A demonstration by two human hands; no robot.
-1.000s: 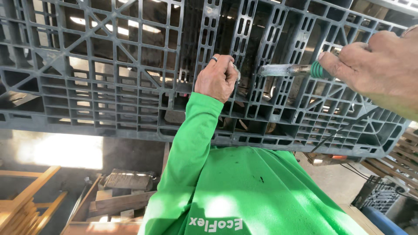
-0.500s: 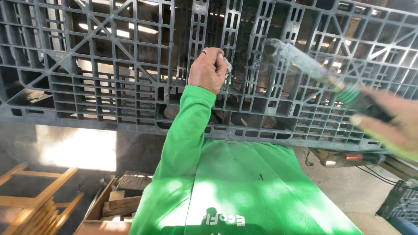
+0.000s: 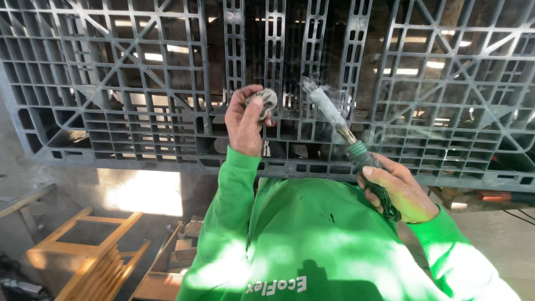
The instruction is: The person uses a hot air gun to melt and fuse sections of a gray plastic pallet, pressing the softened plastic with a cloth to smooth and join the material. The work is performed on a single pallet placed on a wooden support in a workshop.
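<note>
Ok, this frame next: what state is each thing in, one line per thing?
Grey plastic pallet: standing on edge in front of the person.
Left hand: raised, closed on a small grey wad.
Small grey wad: pinched at the fingertips, close against the pallet.
Right hand: gripping the tool handle.
Heated tool: tilted up-left, tip at the pallet, smoking.

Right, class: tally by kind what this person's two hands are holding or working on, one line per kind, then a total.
Grey plastic pallet: 1
Smoking heating tool with green handle, held in the right hand: 1
Small grey wad, held in the left hand: 1
Total: 3
</note>
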